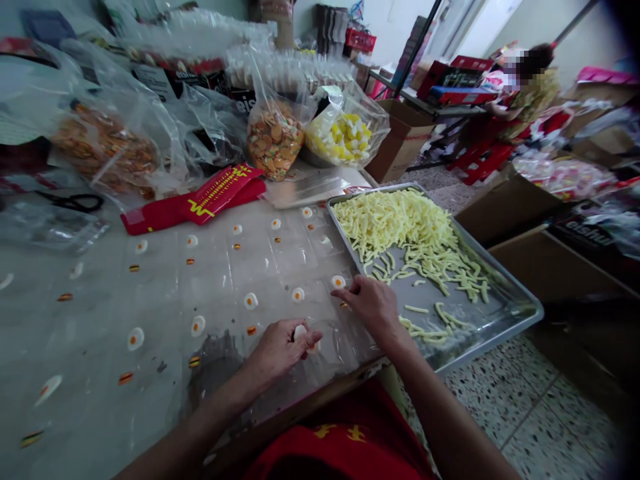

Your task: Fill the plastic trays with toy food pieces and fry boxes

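My left hand is curled above the near edge of the table, its fingers closed round small white fried-egg-shaped pieces. To its right, my right hand reaches down with thumb and fingertips together. They are just below a fried-egg-shaped piece and beside a tiny burger-shaped piece. Whatever those fingertips hold is hidden. Clear plastic bags lie in rows across the table, most with an egg shape and a burger shape on them.
A metal tray of pale yellow strips stands at the right. Behind are a red packet, black scissors, a bag of brown pieces and a bag of yellow-white pieces. Another person sits beyond cardboard boxes.
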The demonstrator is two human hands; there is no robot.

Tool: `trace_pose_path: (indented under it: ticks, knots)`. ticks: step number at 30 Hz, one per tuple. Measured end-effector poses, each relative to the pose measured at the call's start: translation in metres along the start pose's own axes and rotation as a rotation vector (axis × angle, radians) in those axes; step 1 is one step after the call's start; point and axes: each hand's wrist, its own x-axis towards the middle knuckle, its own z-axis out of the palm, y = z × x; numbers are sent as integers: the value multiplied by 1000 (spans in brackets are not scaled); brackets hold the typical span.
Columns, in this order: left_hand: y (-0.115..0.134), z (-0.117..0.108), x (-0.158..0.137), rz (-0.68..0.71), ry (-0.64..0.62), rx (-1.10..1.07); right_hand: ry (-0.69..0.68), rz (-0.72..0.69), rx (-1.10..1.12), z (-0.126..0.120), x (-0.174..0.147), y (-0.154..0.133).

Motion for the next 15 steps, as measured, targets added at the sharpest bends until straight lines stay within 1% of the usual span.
trace_pose_path:
  ticks: [3, 6, 7, 9, 11, 12, 14, 15]
  knots:
    - [-1, -1, -1, 11, -32, -17, 27, -96, 64, -4, 4, 8]
    - [0, -3, -6, -13, -74, -79, 10, -221, 78, -2, 5, 10]
    - [1, -5, -7, -23, -95, -116, 8, -236, 68, 0, 6, 10]
    - [2, -11, -8, -38, -133, -223, 7, -219, 58, 6, 8, 11]
    - [2, -24, -6, -46, -137, -358, -36, -196, 118, 14, 13, 12]
    - [2, -33, -5, -49, -118, -421, -33, -185, 150, 18, 16, 13]
    - [3, -58, -5, -41, -47, -496, -30, -185, 201, 26, 21, 14]
    - [5, -75, -6, -32, -3, -499, -38, -192, 228, 29, 24, 15]
